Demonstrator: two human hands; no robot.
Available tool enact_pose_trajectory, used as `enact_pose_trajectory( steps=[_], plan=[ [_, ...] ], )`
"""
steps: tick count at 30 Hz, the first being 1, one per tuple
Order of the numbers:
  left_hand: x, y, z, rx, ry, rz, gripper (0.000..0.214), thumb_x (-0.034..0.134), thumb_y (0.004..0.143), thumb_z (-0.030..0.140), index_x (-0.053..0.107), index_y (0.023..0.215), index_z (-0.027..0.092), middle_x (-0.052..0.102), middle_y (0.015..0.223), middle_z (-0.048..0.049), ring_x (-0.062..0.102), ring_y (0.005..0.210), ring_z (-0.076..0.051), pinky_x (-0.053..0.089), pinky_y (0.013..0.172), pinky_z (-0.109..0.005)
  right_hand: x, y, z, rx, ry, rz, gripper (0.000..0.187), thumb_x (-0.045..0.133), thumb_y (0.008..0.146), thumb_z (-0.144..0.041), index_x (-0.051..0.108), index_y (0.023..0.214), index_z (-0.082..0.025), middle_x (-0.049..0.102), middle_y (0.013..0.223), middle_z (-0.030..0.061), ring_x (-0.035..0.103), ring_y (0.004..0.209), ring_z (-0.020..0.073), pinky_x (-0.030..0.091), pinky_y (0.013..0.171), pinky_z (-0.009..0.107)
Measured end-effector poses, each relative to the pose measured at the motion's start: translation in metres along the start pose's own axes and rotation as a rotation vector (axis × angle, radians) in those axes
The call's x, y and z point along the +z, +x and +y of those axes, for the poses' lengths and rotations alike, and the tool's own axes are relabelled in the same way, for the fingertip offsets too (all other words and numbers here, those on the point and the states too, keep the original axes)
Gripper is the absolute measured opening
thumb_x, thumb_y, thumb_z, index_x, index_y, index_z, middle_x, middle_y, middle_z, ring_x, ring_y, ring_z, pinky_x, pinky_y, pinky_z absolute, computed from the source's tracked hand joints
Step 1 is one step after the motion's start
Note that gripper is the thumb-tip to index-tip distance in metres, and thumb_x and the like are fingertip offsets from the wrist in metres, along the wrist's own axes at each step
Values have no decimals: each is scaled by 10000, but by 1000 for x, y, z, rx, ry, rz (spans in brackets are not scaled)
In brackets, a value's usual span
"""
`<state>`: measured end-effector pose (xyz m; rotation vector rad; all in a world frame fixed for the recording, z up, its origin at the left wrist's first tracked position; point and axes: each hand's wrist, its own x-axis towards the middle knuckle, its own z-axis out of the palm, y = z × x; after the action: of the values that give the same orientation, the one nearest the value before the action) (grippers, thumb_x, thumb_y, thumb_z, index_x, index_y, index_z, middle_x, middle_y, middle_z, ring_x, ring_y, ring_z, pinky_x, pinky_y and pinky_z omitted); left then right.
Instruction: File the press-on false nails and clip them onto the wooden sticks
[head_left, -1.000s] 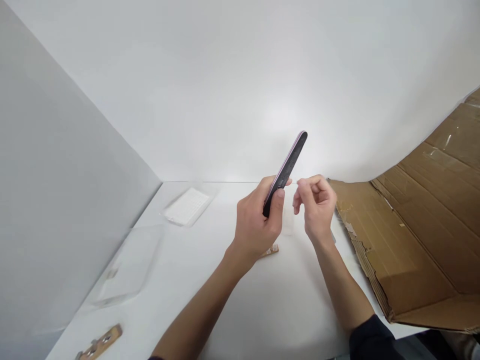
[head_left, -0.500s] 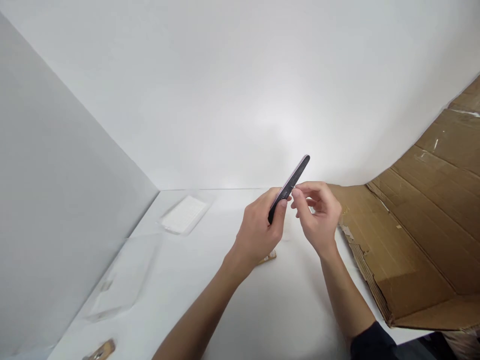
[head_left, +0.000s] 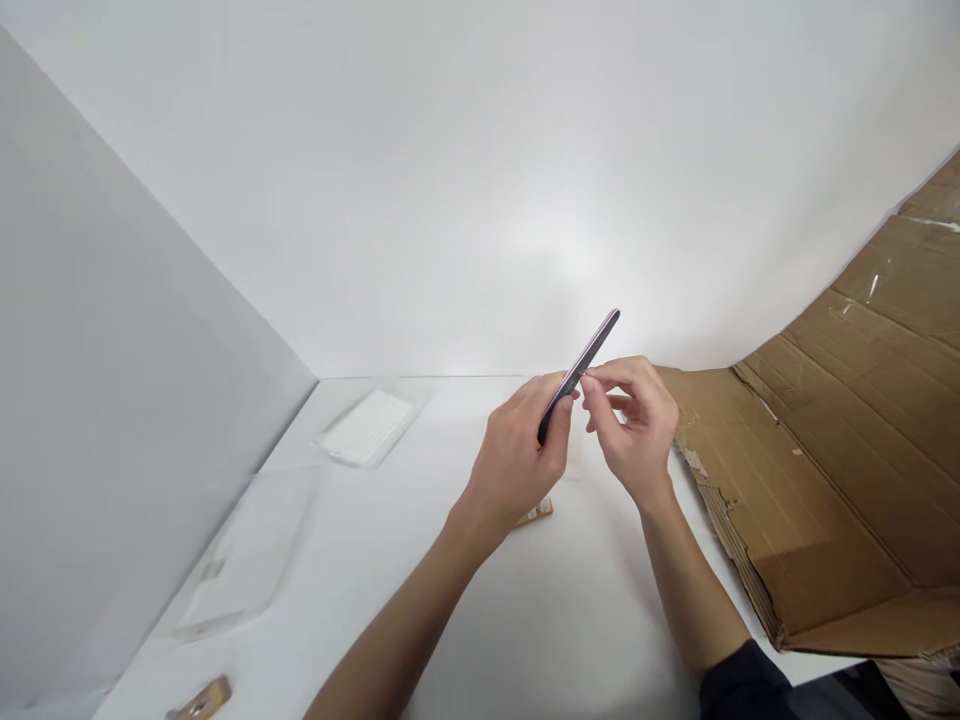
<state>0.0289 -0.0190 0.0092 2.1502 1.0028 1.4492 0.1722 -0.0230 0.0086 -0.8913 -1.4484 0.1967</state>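
A person works over a white table (head_left: 570,620); flattened cardboard (head_left: 840,470) lies to the right of the grip, and a clear plastic tray (head_left: 247,550) and a white-filled packet (head_left: 367,428) sit well apart to its left. The left hand (head_left: 517,465) is clamped on the lower end of a dark nail file (head_left: 589,355), which is held in the air and tilts up and to the right. The right hand (head_left: 634,425) has thumb and forefinger pinched together against the file just above that grip; whether they hold anything tiny cannot be told. A small wooden piece (head_left: 536,514) lies on the table just below the grip. The file looks light, thin and stiff with a little flex; its gritty faces should resist slipping, so the lower end seems the best hold, leaving the upper length free.
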Motion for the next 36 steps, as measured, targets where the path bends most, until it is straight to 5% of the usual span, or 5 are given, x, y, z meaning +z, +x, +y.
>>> enact_pose_trajectory(
  steps=[7, 17, 25, 29, 36],
  plan=[
    [-7, 1, 7, -104, -23, 63, 198, 497, 1071, 248, 688, 1044, 205, 742, 895, -29, 576, 624, -125, 456, 583, -253, -2, 2, 13, -95, -173, 280, 59, 695, 983, -250, 720, 932, -268, 659, 865, 37, 632, 756, 190, 578, 497, 298],
    [-13, 2, 2, -190, -70, 108, 190, 523, 1054, 315, 679, 1025, 209, 651, 748, 10, 471, 484, -90, 360, 444, -228, -9, 11, 7, 186, 235, 200, 123, 734, 965, -317, 693, 903, -219, 659, 909, 15, 634, 656, 122, 469, 391, 204],
    [-28, 8, -9, -331, -136, 156, 466, 620, 938, 228, 535, 1391, 299, 643, 856, 35, 473, 423, -67, 404, 405, -212, -12, 4, -8, 41, 20, 228, 79, 751, 952, -289, 729, 909, -226, 638, 979, 55, 651, 870, 178, 510, 440, 217],
    [-40, -19, -36, -403, 44, 66, 473, 599, 936, 256, 512, 1399, 297, 667, 912, 18, 545, 513, -107, 468, 514, -248, -21, -8, -9, 76, -14, 146, 90, 734, 968, -304, 753, 929, -225, 663, 961, 55, 663, 867, 178, 527, 447, 213],
    [-65, -119, -112, -603, 396, -13, 413, 591, 867, 283, 629, 1273, 216, 704, 1152, -90, 684, 986, -284, 549, 923, -420, -49, -61, 34, 346, 66, -70, 179, 778, 912, -378, 849, 941, -216, 724, 970, 75, 672, 833, 190, 566, 447, 234]
  ],
)
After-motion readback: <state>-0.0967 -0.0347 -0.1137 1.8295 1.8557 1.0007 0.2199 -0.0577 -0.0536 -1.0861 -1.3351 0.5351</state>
